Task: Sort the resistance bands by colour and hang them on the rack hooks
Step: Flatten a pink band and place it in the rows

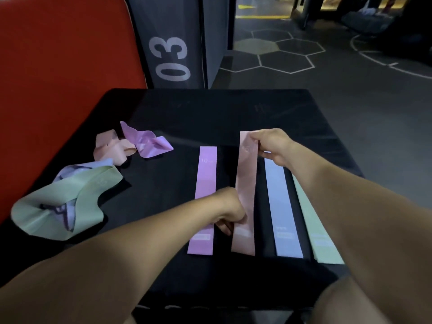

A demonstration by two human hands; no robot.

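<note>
Several resistance bands lie flat side by side on a black box top (233,113): a purple band (204,183), a peach band (246,183), a light blue band (280,206) and a mint green band (313,225). My right hand (273,143) pinches the far end of the peach band. My left hand (230,210) pinches the same band near its close end. To the left lie crumpled bands: a peach one (109,146), a purple one (147,142), and a mint green one (60,202) tangled with a light blue one (93,165). No rack or hooks are in view.
A red padded block (58,66) stands at the left. A grey box marked 03 (170,57) rises behind the black box. Dark gym floor with hexagon lines (280,54) stretches to the right and beyond.
</note>
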